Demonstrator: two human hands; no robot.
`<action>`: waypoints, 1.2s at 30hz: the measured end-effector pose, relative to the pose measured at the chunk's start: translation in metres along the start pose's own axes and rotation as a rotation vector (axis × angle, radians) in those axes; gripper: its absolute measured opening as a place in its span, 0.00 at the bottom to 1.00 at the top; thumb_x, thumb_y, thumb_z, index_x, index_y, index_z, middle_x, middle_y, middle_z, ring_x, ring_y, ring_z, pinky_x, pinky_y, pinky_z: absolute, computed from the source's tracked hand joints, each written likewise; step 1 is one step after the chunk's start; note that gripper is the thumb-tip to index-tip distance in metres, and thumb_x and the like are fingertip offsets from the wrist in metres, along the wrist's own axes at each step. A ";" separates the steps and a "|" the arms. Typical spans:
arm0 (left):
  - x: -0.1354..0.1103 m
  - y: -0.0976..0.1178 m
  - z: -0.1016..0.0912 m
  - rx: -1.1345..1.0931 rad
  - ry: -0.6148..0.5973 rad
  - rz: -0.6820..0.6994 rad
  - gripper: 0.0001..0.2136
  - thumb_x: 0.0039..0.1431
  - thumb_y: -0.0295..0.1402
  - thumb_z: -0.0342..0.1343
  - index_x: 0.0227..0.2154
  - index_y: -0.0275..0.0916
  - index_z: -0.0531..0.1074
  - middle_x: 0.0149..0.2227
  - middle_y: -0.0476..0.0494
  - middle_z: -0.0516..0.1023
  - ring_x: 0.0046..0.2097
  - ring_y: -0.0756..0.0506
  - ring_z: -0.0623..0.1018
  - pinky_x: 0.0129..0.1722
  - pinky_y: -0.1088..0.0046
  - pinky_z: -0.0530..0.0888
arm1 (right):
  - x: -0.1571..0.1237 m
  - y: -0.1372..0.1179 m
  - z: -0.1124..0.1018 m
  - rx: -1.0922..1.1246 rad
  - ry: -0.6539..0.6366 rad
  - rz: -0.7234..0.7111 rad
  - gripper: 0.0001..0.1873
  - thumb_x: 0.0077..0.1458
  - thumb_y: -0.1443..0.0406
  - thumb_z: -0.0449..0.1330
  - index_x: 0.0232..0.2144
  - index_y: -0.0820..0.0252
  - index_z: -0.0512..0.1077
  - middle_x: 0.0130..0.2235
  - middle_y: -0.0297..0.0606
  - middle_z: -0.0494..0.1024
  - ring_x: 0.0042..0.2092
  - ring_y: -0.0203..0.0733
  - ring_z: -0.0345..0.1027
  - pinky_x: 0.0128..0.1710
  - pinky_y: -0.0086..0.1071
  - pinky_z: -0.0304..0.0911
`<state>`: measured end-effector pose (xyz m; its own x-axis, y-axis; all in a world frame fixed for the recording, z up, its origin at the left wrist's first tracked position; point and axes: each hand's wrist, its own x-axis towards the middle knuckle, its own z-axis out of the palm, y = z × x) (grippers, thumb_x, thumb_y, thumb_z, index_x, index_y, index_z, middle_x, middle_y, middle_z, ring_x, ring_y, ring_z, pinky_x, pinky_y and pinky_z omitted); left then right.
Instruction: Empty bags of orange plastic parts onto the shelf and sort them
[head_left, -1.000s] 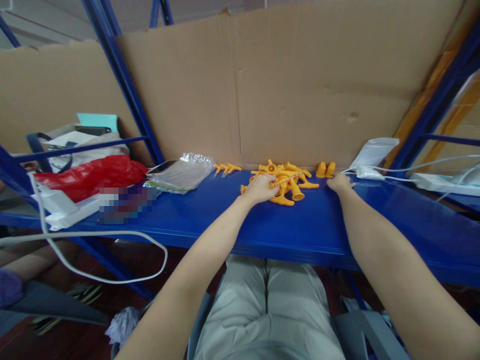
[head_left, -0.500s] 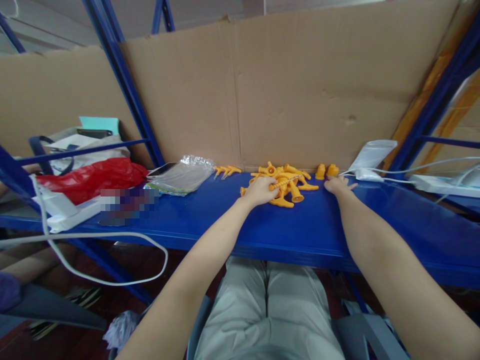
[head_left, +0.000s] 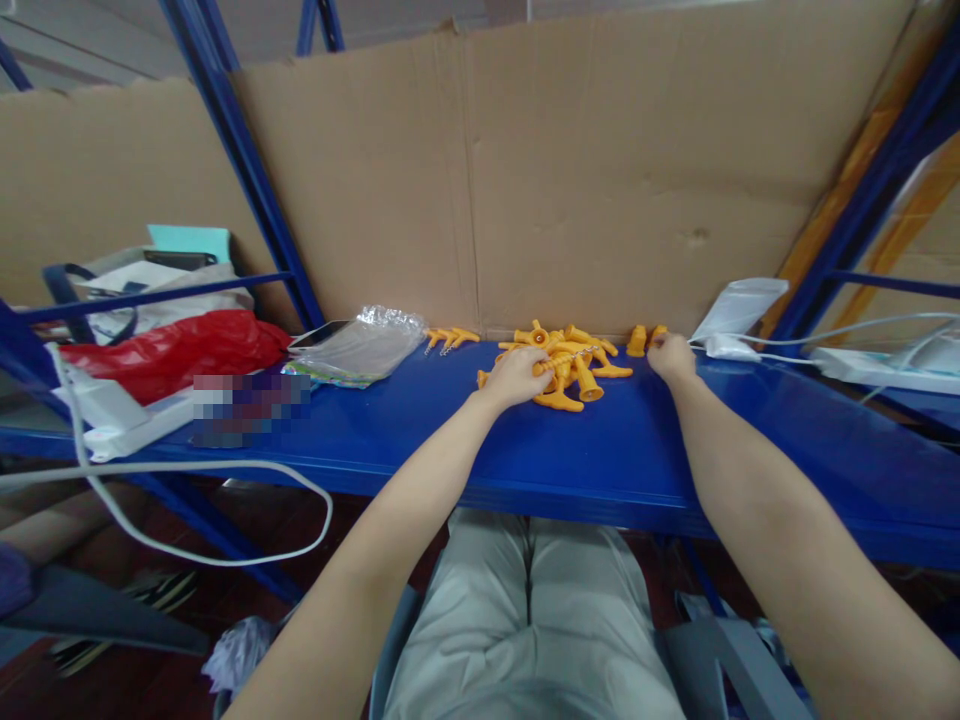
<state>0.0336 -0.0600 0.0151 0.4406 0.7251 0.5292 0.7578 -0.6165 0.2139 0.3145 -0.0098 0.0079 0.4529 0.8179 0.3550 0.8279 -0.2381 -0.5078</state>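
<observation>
In the head view my left hand is closed around a yellow-handled corkscrew, whose metal spiral points right over a pile of yellow corkscrew parts. The pile mixes curved handles and flared, hollow sleeves. My right hand is further right, fingers curled around a small yellow sleeve; its top shows above the fingers. Just left of that hand, a second yellow sleeve stands upright on the blue shelf. Several corkscrews with yellow handles lie left of the pile, metal spirals showing.
Against the cardboard wall lie a clear plastic bag at left and a white packet with cables at right. A red bag and white power strip sit far left. A white cable loops past the shelf edge.
My right hand's fingers were spread beside the right-hand sleeve and have now curled around it. My left hand stays over the pile with the corkscrew. The view has shifted slightly.
</observation>
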 end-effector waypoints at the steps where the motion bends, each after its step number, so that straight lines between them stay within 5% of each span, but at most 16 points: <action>1: 0.000 0.000 -0.001 -0.001 0.003 -0.003 0.08 0.56 0.31 0.53 0.33 0.37 0.77 0.38 0.41 0.79 0.43 0.42 0.77 0.43 0.69 0.72 | -0.001 -0.006 -0.003 0.034 0.023 -0.038 0.21 0.56 0.72 0.50 0.50 0.65 0.73 0.53 0.53 0.74 0.56 0.51 0.66 0.55 0.42 0.60; 5: 0.000 -0.002 -0.001 -0.014 0.035 -0.018 0.08 0.56 0.28 0.53 0.36 0.38 0.76 0.44 0.41 0.77 0.46 0.43 0.76 0.47 0.68 0.72 | -0.003 -0.040 -0.013 0.164 0.147 -0.172 0.17 0.59 0.69 0.49 0.45 0.62 0.74 0.48 0.49 0.77 0.52 0.49 0.69 0.51 0.36 0.61; 8: 0.000 -0.006 0.001 -0.029 0.062 -0.032 0.10 0.58 0.26 0.51 0.39 0.38 0.75 0.49 0.41 0.74 0.50 0.43 0.75 0.50 0.67 0.72 | -0.012 -0.070 -0.019 0.272 0.107 -0.297 0.14 0.60 0.65 0.50 0.38 0.60 0.76 0.41 0.46 0.79 0.45 0.47 0.72 0.46 0.34 0.64; 14: 0.005 -0.015 0.006 -0.062 0.117 -0.021 0.18 0.55 0.21 0.47 0.45 0.38 0.74 0.59 0.39 0.68 0.59 0.43 0.69 0.58 0.64 0.67 | -0.055 -0.109 -0.026 0.466 -0.532 -0.553 0.17 0.56 0.54 0.60 0.22 0.60 0.72 0.23 0.35 0.76 0.26 0.38 0.70 0.30 0.30 0.66; 20: 0.004 -0.011 0.001 -0.061 0.127 -0.077 0.20 0.54 0.22 0.48 0.49 0.42 0.72 0.67 0.41 0.57 0.66 0.36 0.59 0.61 0.48 0.60 | -0.083 -0.113 -0.030 0.469 -0.826 -0.611 0.15 0.51 0.57 0.65 0.20 0.59 0.71 0.18 0.30 0.71 0.23 0.32 0.66 0.26 0.27 0.66; 26: 0.001 -0.008 -0.002 -0.080 0.210 -0.083 0.30 0.53 0.25 0.51 0.60 0.47 0.58 0.70 0.40 0.47 0.67 0.35 0.56 0.61 0.42 0.57 | -0.090 -0.112 -0.034 0.413 -0.880 -0.531 0.12 0.49 0.61 0.66 0.18 0.59 0.72 0.18 0.27 0.67 0.22 0.32 0.63 0.28 0.30 0.68; 31: 0.005 -0.016 0.004 -0.106 0.346 -0.086 0.30 0.54 0.27 0.51 0.61 0.45 0.57 0.68 0.38 0.53 0.68 0.35 0.55 0.62 0.47 0.57 | -0.090 -0.111 -0.029 0.438 -0.917 -0.526 0.17 0.49 0.59 0.68 0.18 0.61 0.68 0.16 0.25 0.62 0.18 0.27 0.54 0.19 0.24 0.56; 36: 0.008 -0.019 0.003 -0.136 0.517 -0.024 0.23 0.55 0.30 0.53 0.55 0.41 0.63 0.64 0.35 0.61 0.65 0.37 0.61 0.61 0.55 0.61 | -0.091 -0.114 -0.026 0.702 -0.823 -0.373 0.20 0.57 0.62 0.62 0.18 0.60 0.61 0.14 0.23 0.58 0.16 0.24 0.47 0.17 0.22 0.46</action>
<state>0.0242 -0.0411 0.0130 0.1039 0.5150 0.8509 0.6804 -0.6608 0.3168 0.1877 -0.0702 0.0537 -0.3508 0.9326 0.0850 0.3810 0.2250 -0.8968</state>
